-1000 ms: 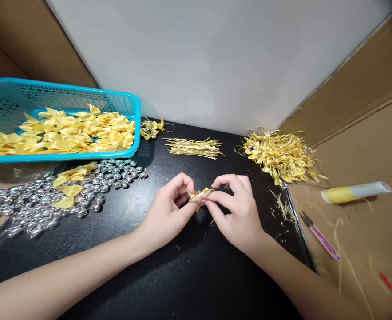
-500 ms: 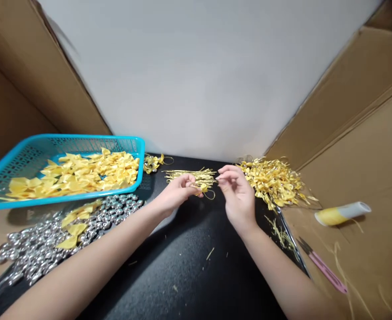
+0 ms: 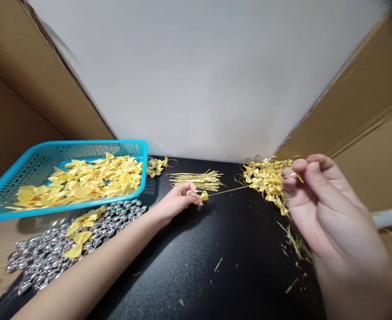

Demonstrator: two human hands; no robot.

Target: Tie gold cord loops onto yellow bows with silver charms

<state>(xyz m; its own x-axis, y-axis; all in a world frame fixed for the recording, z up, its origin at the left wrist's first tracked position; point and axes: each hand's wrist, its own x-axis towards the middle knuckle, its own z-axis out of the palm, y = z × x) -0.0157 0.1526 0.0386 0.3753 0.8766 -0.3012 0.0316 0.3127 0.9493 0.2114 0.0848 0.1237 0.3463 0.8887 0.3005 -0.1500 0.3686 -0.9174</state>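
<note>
My left hand (image 3: 179, 202) pinches a small yellow ribbon bow (image 3: 203, 195) low over the black mat (image 3: 196, 266). A thin gold cord (image 3: 235, 190) runs taut from that bow up to my right hand (image 3: 318, 204), which is raised close to the camera and pinches the cord's other end between thumb and fingers. Behind the cord lies a bundle of cut gold cords (image 3: 198, 179). A heap of finished yellow bows with gold loops (image 3: 269, 178) sits at the right, just behind my right hand.
A blue plastic basket (image 3: 29, 160) of plain yellow bows stands at the left. Silver beads (image 3: 65, 240) with a few bows on them are spread below it. Cardboard walls close in both sides. A white and yellow tube (image 3: 389, 218) lies at right.
Both hands had worked together on the bow at mid-mat. The left hand reached forward with it, and the right hand has now drawn the gold cord out to the right and up toward the camera.
</note>
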